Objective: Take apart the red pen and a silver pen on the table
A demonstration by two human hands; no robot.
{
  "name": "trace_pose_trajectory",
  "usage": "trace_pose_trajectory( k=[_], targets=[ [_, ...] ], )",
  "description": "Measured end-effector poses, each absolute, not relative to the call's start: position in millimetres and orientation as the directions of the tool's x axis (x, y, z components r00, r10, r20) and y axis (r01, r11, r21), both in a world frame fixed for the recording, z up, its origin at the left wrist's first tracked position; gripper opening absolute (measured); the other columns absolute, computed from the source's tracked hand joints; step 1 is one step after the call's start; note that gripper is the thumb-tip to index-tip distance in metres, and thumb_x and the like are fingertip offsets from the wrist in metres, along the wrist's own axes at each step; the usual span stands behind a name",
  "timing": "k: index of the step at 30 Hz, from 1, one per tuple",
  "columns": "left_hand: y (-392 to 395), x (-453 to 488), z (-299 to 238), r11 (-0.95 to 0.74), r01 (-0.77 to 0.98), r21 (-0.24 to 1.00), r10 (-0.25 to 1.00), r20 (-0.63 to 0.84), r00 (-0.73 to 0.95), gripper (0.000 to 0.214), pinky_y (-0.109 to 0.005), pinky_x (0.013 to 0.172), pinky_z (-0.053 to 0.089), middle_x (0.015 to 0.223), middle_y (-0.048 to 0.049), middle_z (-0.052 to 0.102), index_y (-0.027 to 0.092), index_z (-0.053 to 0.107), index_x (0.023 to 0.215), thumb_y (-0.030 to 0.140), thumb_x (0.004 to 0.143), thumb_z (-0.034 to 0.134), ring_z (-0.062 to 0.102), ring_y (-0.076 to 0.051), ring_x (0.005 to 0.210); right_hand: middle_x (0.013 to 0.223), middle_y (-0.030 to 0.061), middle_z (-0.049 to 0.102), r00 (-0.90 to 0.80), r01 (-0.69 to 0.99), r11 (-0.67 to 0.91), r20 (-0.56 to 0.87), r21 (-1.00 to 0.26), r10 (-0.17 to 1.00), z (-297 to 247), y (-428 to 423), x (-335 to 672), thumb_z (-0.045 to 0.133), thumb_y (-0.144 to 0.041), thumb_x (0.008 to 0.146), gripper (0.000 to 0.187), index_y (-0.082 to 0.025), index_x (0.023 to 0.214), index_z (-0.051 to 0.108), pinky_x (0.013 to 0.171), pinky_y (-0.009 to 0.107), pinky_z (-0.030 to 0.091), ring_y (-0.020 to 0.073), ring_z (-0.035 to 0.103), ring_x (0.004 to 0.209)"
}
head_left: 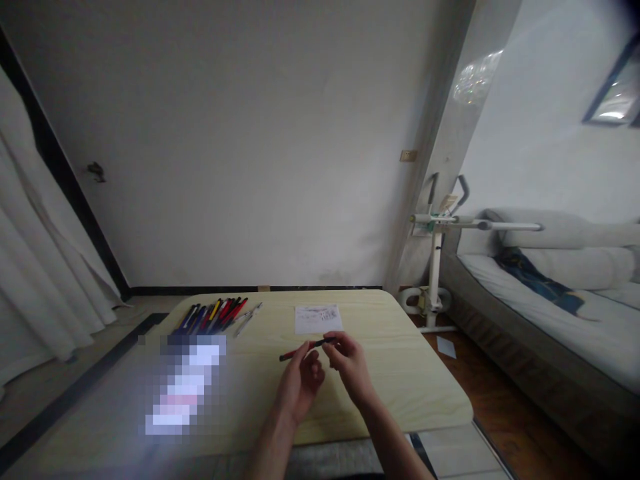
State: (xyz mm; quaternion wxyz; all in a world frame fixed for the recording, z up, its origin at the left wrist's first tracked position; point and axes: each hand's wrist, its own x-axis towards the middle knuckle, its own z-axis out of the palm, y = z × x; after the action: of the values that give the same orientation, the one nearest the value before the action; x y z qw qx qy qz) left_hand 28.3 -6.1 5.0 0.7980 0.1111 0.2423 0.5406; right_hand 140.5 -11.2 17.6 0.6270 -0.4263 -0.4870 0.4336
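Note:
Above the table, both my hands are closed on one slim pen (289, 355) with dark and red parts, lying nearly level. My left hand (300, 380) grips it near the middle, and its left end sticks out past the fingers. At the other end, the fingertips of my right hand (349, 360) pinch the dark tip; whether a cap comes off there I cannot tell. Just beyond the hands lies a white sheet of paper (317, 319) with dark drawing or writing on it. Several pens (213, 315) in black, blue, yellow and red lie side by side at the table's far left.
The light wooden table (400, 373) has rounded corners. A pixelated bright patch (187, 387) covers its left part. White exercise equipment (435, 260) and a grey sofa or bed (550, 300) stand to the right. A wall rises behind, with a curtain (45, 253) at left.

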Motion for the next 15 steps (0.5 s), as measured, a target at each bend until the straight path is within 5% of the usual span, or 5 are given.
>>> trace_pose_trajectory(
  k=[15],
  targets=[
    [-3.7,26.7,-4.4,0.416,-0.824,0.385,0.902,-0.287,0.321,0.011,-0.017,0.04,0.04,0.061,0.002,0.061,0.013,0.059,0.08,0.023,0.076,0.06,0.051,-0.005,0.043,0.062,-0.0003,0.057,0.14,-0.035,0.25,0.243,-0.968,0.96,12.4,-10.3,132.4,0.061,-0.031,0.07,0.025,-0.015,0.088,0.064,0.043,0.019,0.038,0.0088,0.047,0.048]
  ],
)
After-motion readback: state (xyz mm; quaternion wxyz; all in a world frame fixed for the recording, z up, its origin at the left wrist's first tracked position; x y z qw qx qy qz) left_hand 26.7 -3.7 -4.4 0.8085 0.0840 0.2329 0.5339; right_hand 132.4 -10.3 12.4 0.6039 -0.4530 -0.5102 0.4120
